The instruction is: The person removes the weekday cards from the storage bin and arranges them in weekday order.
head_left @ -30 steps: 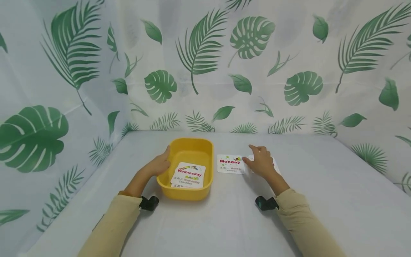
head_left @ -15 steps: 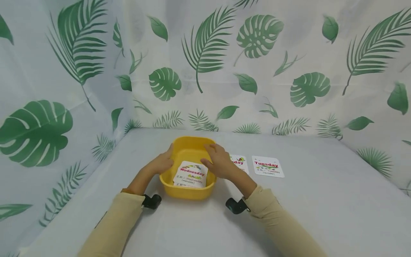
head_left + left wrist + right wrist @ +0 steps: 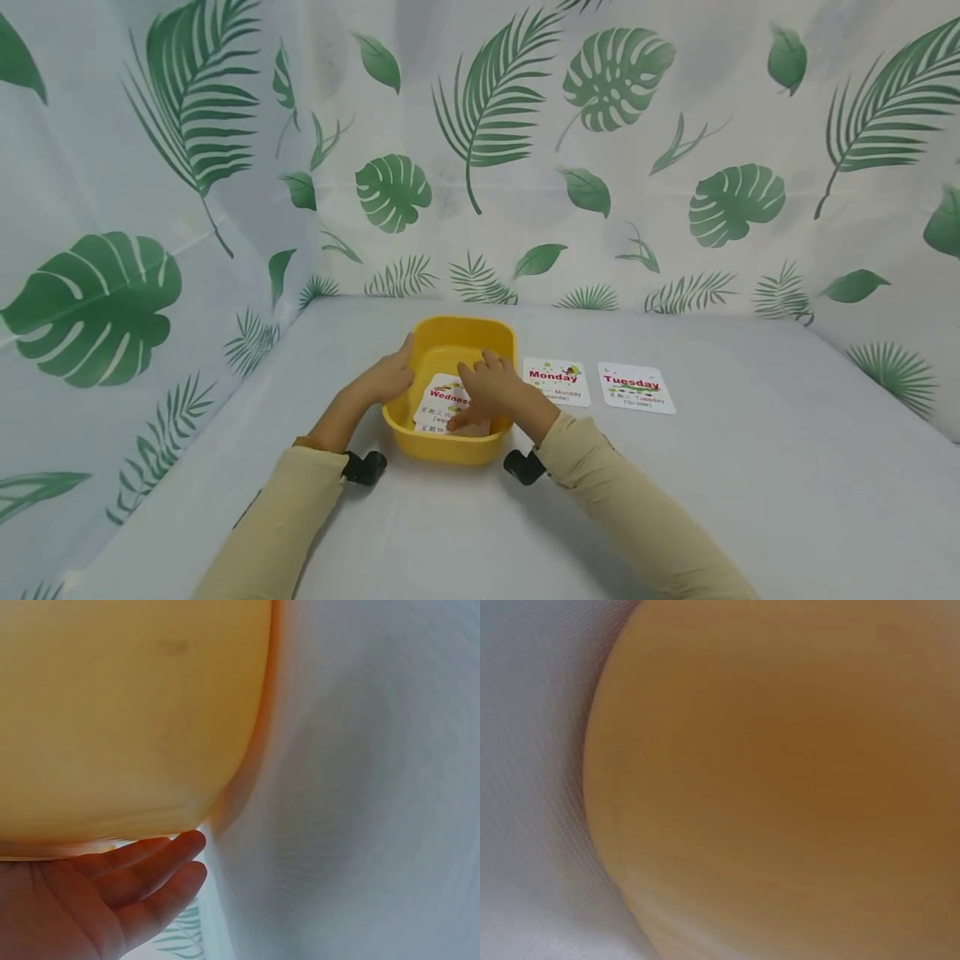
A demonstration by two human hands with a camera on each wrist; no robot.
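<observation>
In the head view, a yellow plastic basin (image 3: 450,450) stands on the table. My left hand (image 3: 386,379) holds its left rim; in the left wrist view, that hand's fingers (image 3: 154,874) lie along the outside of the wall. Inside the basin lies a white card (image 3: 435,404) printed "Wednesday", with another card (image 3: 429,428) showing under its near edge. My right hand (image 3: 491,392) reaches over the right rim, its thumb and fingers spread over the Wednesday card and covering its right part. The right wrist view shows only the basin's outer wall (image 3: 780,780).
Right of the basin, a "Monday" card (image 3: 557,383) and a "Tuesday" card (image 3: 636,388) lie face up side by side on the white tablecloth (image 3: 750,467). A leaf-print curtain (image 3: 510,200) hangs behind the table and along its sides.
My right hand has moved left from the Tuesday card, over the Monday card, and down into the basin above the Wednesday card. My left hand has stayed at the rim.
</observation>
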